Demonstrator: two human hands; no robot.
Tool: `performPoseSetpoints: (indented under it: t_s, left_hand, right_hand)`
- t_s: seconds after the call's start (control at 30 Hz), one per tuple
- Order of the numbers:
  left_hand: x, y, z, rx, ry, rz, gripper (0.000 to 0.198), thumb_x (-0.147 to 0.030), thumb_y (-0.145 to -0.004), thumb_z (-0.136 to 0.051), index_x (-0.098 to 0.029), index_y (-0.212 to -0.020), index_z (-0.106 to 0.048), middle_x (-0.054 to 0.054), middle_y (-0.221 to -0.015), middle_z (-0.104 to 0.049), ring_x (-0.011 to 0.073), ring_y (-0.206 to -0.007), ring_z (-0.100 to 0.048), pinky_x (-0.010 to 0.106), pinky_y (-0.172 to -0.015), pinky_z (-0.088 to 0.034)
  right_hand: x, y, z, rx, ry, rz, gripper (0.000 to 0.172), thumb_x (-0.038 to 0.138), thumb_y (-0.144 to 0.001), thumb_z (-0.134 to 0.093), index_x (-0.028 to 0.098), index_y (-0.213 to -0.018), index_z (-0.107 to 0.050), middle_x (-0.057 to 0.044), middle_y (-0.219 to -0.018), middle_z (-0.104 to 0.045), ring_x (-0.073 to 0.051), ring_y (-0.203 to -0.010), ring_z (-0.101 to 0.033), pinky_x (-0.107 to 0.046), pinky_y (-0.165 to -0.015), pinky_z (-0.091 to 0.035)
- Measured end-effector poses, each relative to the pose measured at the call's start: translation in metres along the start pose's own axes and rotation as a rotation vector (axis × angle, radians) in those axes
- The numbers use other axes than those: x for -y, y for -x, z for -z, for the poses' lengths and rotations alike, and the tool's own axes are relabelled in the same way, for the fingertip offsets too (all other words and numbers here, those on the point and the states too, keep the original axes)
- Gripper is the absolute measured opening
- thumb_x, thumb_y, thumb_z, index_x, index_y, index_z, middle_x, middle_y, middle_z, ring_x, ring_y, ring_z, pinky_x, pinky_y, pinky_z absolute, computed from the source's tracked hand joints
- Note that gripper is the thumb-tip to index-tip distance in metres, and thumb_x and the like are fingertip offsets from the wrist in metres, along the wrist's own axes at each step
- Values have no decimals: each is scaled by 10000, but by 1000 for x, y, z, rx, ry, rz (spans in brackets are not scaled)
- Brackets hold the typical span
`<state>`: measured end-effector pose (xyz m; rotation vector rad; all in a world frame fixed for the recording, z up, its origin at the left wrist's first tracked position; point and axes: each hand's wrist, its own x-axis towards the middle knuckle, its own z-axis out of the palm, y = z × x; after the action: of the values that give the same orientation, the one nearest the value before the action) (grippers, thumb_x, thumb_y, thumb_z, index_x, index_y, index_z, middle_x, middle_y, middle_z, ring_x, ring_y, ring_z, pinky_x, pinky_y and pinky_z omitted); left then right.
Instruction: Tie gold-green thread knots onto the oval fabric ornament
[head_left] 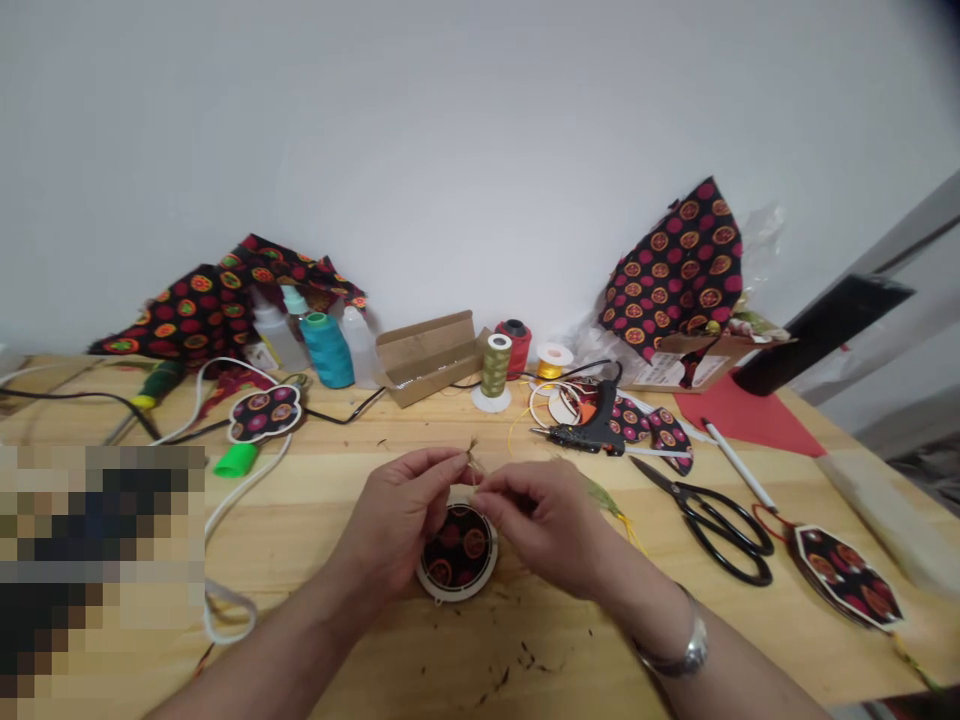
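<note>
At the middle of the table, a round fabric-covered piece (456,548) with a pale rim and a dark patterned face lies below my hands. My left hand (409,505) is closed, thumb and finger pinching a thin olive cord (472,462) above the rim. From the other side my right hand (544,515) pinches the same cord, its fingertips close to the left ones. The cord's end sticks up between them; where it meets the rim is partly hidden. A green and yellow tassel (611,505) shows beyond my right wrist.
Black scissors (712,520) and an octagonal fabric piece (847,575) lie on the right. Behind stand a glue gun (592,425), an olive thread spool (495,368), a teal thread cone (328,350) and an open cardboard box (431,355). A white cable runs along the left.
</note>
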<state>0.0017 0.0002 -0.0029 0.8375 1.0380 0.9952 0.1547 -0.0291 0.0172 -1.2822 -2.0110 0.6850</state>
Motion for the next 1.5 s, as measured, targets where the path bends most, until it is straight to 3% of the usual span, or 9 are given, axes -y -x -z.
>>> performPoseSetpoints:
  t_s: [0.23, 0.37, 0.43, 0.53, 0.6, 0.7, 1.07, 1.3, 1.5]
  left_hand:
    - [-4, -2, 2, 85, 205, 113, 145, -220, -670, -687, -128, -641, -579, -49, -507, -505, 3, -363, -225, 138, -338, -145]
    - [-3, -1, 1, 120, 258, 150, 174, -230, -693, -670, -162, -623, -526, -79, -453, -435, 26, -358, -269, 155, -346, -196]
    - [-3, 0, 1, 135, 250, 145, 157, -239, -698, -668, -162, -645, -541, -83, -452, -423, 30, -372, -292, 154, -362, -225]
    - [-3, 1, 0, 123, 206, 138, 136, -235, -681, -681, -150, -684, -574, -90, -439, -408, 23, -372, -281, 142, -357, -208]
    - [-4, 2, -1, 110, 182, 137, 143, -237, -663, -689, -144, -697, -585, -93, -428, -399, 22, -367, -272, 139, -350, -198]
    - [-3, 3, -2, 123, 178, 140, 153, -247, -655, -695, -141, -702, -595, -91, -429, -402, 20, -368, -268, 139, -352, -198]
    - [1, 4, -3, 171, 50, 114, 151, -282, -693, -670, -135, -707, -641, -75, -430, -423, 19, -360, -283, 162, -364, -161]
    - [3, 5, -3, 171, -41, 89, 169, -306, -701, -659, -138, -716, -647, -72, -428, -437, 26, -354, -289, 162, -376, -182]
    - [2, 5, -3, 175, -95, 75, 186, -321, -687, -667, -137, -674, -653, -65, -433, -437, 27, -358, -281, 166, -373, -169]
  right_hand:
    - [5, 7, -12, 203, 381, 405, 162, 155, -832, -455, 166, -774, -606, -20, -684, -632, -125, -601, -526, -245, -528, -338]
    - [6, 6, -6, 90, 51, 530, 170, 273, -801, -537, 173, -691, -620, -44, -748, -644, -147, -706, -561, -266, -643, -422]
    - [4, 2, -2, -116, -132, 428, 173, 244, -811, -530, 171, -691, -632, -63, -806, -644, -156, -775, -574, -285, -712, -443]
    - [-6, -7, -2, -392, -270, 56, 129, 225, -790, -572, 181, -691, -642, -55, -766, -629, -156, -761, -575, -294, -730, -452]
    - [-13, -13, -5, -349, -468, -166, 78, 253, -715, -652, 184, -751, -657, -47, -779, -651, -160, -742, -586, -304, -720, -467]
    - [-18, -17, -11, -221, -804, -403, 187, 261, -619, -723, 178, -782, -683, -33, -783, -685, -155, -729, -607, -313, -735, -477]
    - [-21, -14, -18, -132, -1266, -435, 146, 218, -619, -746, 128, -722, -693, -24, -693, -676, -133, -647, -628, -354, -725, -520]
    - [-18, -15, -12, -117, -1075, -456, 164, 270, -639, -709, 130, -696, -645, -19, -693, -640, -104, -556, -567, -201, -416, -488]
    - [-18, -16, -11, -99, -901, -475, 175, 293, -676, -656, 138, -661, -576, 42, -469, -530, -44, -399, -426, -149, -359, -300]
